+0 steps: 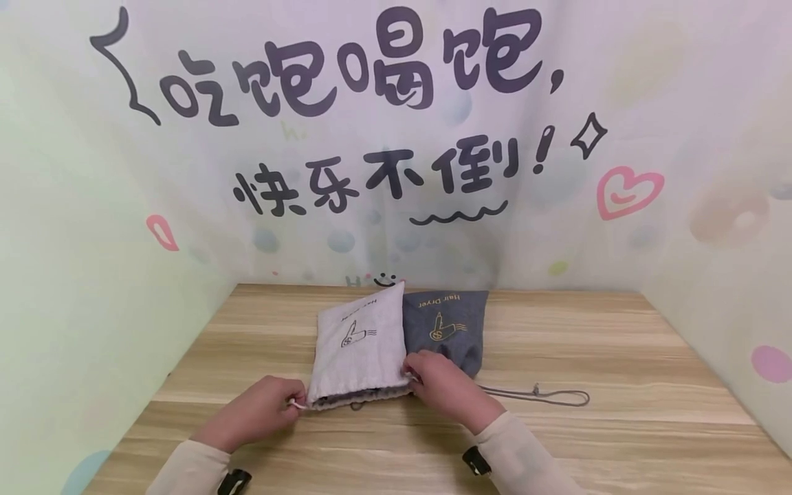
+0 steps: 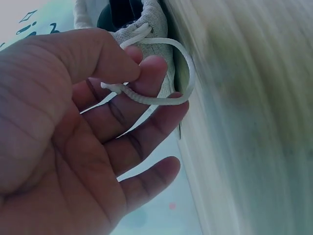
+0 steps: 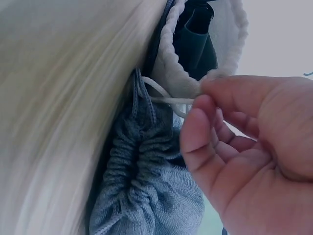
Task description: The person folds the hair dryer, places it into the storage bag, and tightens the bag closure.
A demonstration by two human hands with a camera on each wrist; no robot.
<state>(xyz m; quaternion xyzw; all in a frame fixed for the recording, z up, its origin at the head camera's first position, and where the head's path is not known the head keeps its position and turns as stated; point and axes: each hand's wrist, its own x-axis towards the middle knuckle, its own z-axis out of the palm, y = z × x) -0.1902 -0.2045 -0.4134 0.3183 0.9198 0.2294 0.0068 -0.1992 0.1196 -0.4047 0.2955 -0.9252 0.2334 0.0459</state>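
A white drawstring bag [image 1: 379,361] printed with a hair dryer lies on the table, its gathered mouth toward me and partly open. At the mouth's left corner, my left hand [image 1: 260,412] pinches the knotted white cord [image 2: 190,73] between thumb and forefinger; its other fingers are spread. My right hand [image 1: 450,392] pinches at the mouth's right corner, where the left end of a white cord loop [image 3: 154,87] shows in the right wrist view. Inside the white bag is a dark object [image 3: 193,49], mostly hidden. Partly under my right hand lies a grey drawstring bag [image 1: 471,344], its mouth gathered tight.
The grey bag's cord [image 1: 557,395] trails to the right across the wooden table [image 1: 594,454]. A white printed backdrop [image 1: 557,240] stands along the table's far edge and both sides.
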